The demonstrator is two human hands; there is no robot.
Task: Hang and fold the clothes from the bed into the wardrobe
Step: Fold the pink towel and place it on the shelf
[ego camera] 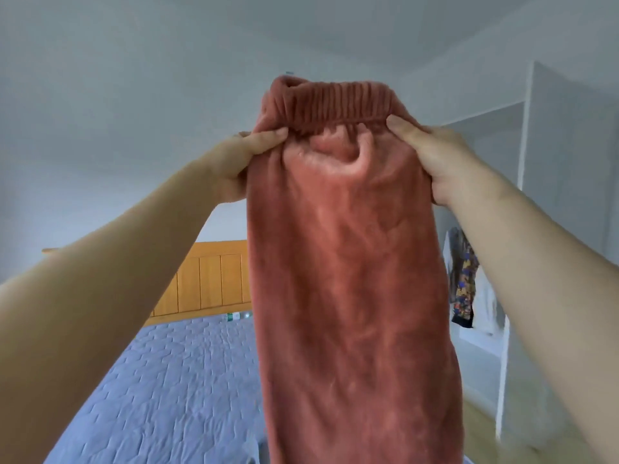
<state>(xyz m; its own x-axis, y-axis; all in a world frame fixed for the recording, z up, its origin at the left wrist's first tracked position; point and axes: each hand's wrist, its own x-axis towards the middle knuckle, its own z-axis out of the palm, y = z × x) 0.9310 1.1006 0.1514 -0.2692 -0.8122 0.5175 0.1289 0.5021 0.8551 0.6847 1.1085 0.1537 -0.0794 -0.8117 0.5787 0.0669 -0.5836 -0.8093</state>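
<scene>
Pale walls and ceiling fill the upper view, and below them the bed (160, 390) stretches out under a blue quilted cover, with its wooden headboard (207, 279) at the far end. You hold the rust-pink fleece trousers (348, 279) up in front of you, above the bed, so that they hang straight down and their lower part runs out of view at the bottom edge. Their gathered elastic waistband (331, 105) is at the top, raised higher than both of your hands.

Your left hand (241, 165) grips the trousers at their left edge, just under the waistband: the thumb lies across the front of the cloth and the other fingers are curled behind it, hidden. Your right hand (438, 162) grips the right edge at the same height, thumb pressed on the front just below the waistband, fingers wrapped round the side fold. Between your two thumbs the fleece puckers into a soft hollow.

Right of the trousers stands the white wardrobe (522, 155), open, with a patterned dark garment (464, 279) hanging inside it, partly behind your right forearm. Left of the trousers, on the bed close to the headboard, lies a small clear bottle (236, 316) with a green label
</scene>
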